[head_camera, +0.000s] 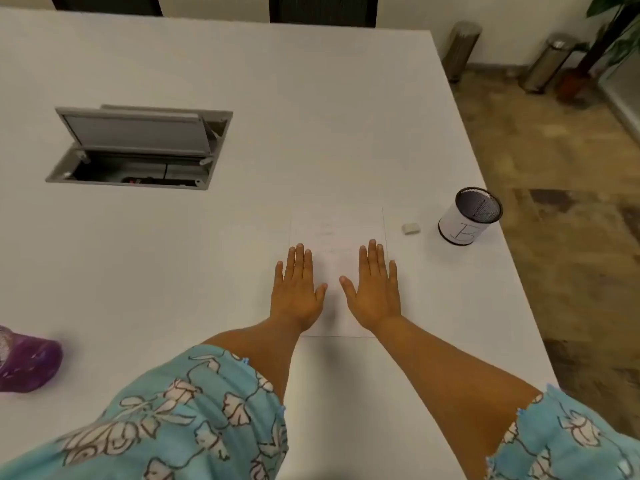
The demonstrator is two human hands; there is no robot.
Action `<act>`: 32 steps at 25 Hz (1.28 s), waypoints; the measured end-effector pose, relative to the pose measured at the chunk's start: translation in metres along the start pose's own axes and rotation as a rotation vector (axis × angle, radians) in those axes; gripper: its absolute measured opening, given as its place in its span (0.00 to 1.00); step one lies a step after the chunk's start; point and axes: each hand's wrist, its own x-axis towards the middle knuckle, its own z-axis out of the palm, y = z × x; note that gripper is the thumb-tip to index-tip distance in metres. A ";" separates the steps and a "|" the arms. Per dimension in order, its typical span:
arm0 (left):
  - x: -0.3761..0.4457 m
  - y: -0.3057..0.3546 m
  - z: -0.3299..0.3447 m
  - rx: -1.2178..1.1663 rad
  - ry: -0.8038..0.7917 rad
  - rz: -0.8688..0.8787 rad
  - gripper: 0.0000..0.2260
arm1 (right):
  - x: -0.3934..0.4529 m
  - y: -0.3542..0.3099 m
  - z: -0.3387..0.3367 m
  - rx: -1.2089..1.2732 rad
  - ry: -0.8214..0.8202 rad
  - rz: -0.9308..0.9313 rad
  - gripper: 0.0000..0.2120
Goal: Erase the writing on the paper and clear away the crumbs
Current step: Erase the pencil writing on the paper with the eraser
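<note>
Both of my hands lie flat, fingers straight and spread, holding nothing: my left hand (297, 292) on the near left part of the thin white sheet of paper (341, 233), my right hand (374, 289) on its near right part. The paper is my landmark on the white tabletop (311, 116). Its writing is so faint that I can make out only pale smudges beyond my fingertips, and I cannot tell whether any crumbs lie on it. Just right of the paper sits a small white block eraser (410, 228), and further right a round mesh pen cup wrapped in white paper marked "B" (467, 218). Far to the paper's left, a purple object (27, 362) is cut off by the frame edge. Beyond it to the left, a grey hatch (138, 147) stands open in the table, its inside too dark to read.
</note>
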 end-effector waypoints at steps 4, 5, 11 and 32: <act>0.004 -0.001 0.021 -0.003 -0.046 -0.031 0.30 | 0.004 0.002 0.021 -0.049 -0.072 0.004 0.34; 0.004 -0.001 0.026 -0.013 -0.048 -0.025 0.30 | 0.005 0.002 0.025 -0.043 -0.072 -0.003 0.34; 0.003 0.000 0.049 -0.036 -0.065 0.041 0.29 | 0.010 0.011 0.045 0.004 -0.107 -0.057 0.32; 0.001 0.003 0.052 -0.001 0.010 0.057 0.29 | 0.125 0.083 0.004 0.325 0.363 0.454 0.24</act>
